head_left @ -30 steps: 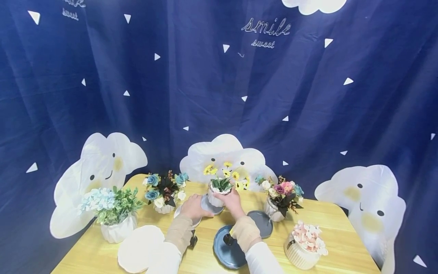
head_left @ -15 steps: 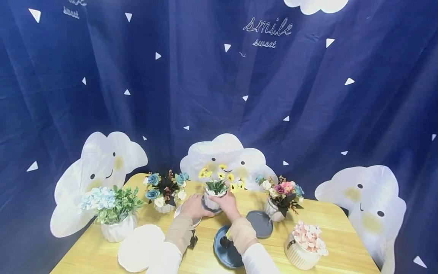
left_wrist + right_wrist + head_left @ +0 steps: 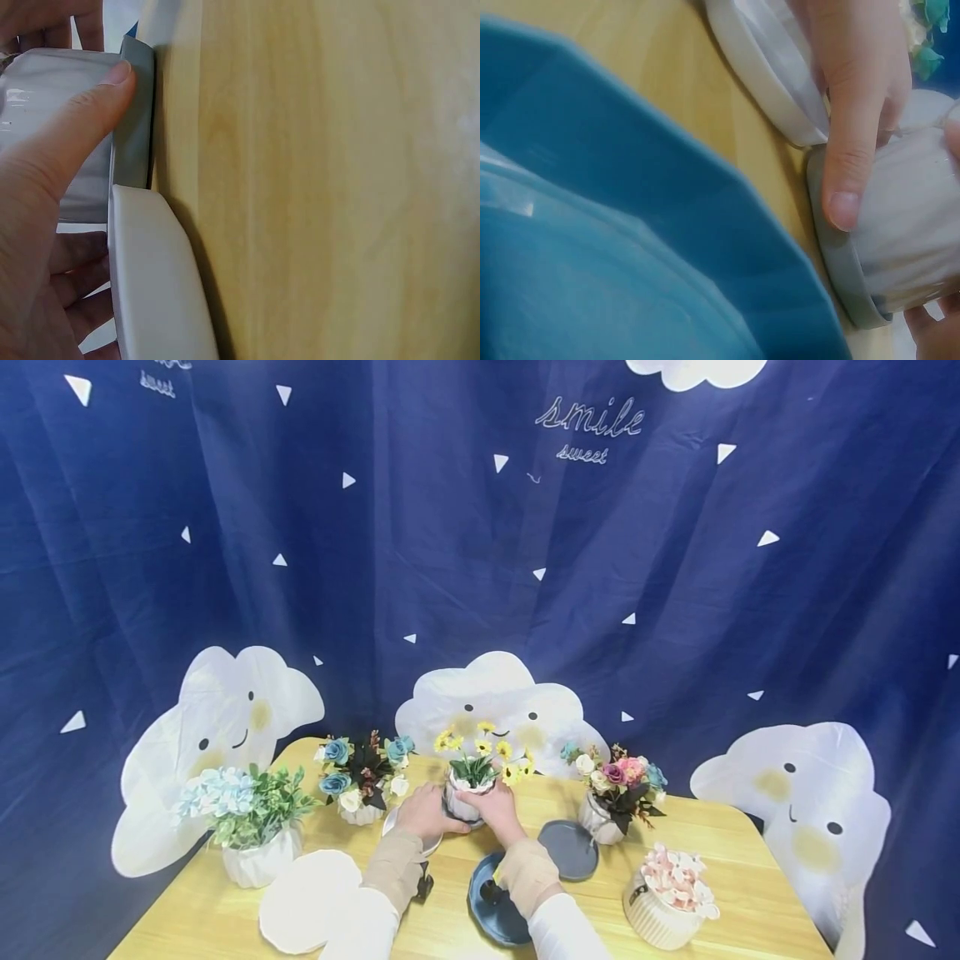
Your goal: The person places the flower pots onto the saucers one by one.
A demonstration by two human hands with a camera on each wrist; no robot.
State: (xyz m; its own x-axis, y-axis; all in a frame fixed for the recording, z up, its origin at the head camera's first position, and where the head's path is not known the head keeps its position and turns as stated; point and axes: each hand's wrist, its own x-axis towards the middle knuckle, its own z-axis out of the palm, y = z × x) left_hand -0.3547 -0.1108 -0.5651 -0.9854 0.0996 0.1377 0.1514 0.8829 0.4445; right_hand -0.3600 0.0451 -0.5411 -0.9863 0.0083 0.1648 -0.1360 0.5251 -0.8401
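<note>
A white flowerpot with yellow daisies stands upright in a shallow grey saucer near the back middle of the table. My right hand grips the pot from the right, its thumb across the front. My left hand holds the saucer's left side; in the left wrist view its thumb lies over the saucer's rim against the pot's base. Those left fingers pass partly out of sight behind the pot. Touching or almost touching the saucer is a white dish, mostly under my left hand in the head view.
A blue plate lies under my right forearm, with a dark grey plate to its right. A white plate is at left front. Potted flowers stand around: blue hydrangea, blue roses, mixed flowers, pink blooms.
My right hand has brought the daisy pot left and down onto the grey saucer, mostly in the first half second. My left hand has stayed nearly in place.
</note>
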